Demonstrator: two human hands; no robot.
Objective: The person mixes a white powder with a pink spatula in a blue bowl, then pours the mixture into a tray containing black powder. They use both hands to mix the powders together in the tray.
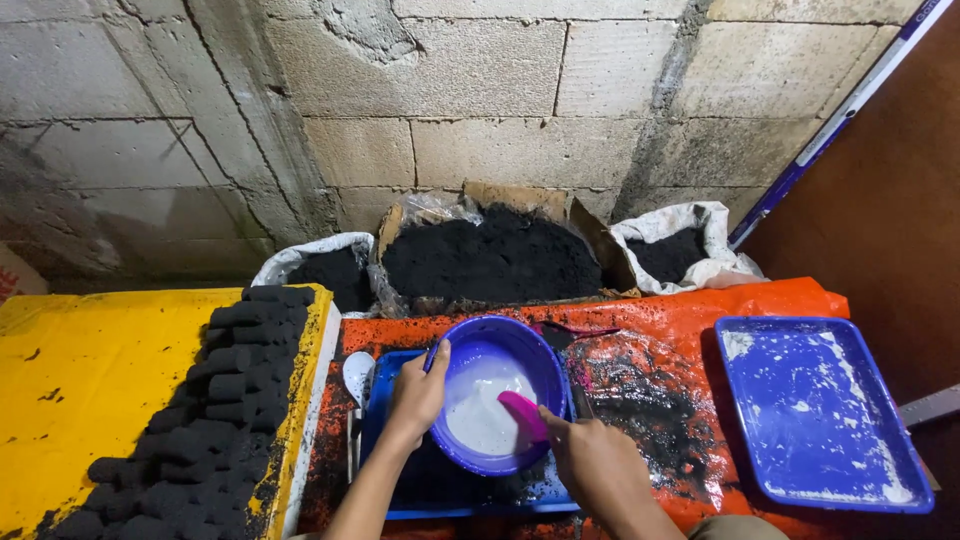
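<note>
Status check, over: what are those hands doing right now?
Left hand tilting blue bowl. Right hand scraping white paste with pink scraper. Nothing blocking.

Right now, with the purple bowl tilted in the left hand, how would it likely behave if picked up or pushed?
The purple bowl looks like thin plastic, so probably light and slightly flexible. The white liquid pooled inside would likely slosh or spill if tipped further. Its round base, propped by the left hand on the blue tray, may rock if released.

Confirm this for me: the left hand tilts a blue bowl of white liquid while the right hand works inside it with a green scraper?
Not quite. In the head view the scraper is pink, not green. The rest holds: the left hand tilts the blue bowl of white liquid, the right hand works inside it.
</note>
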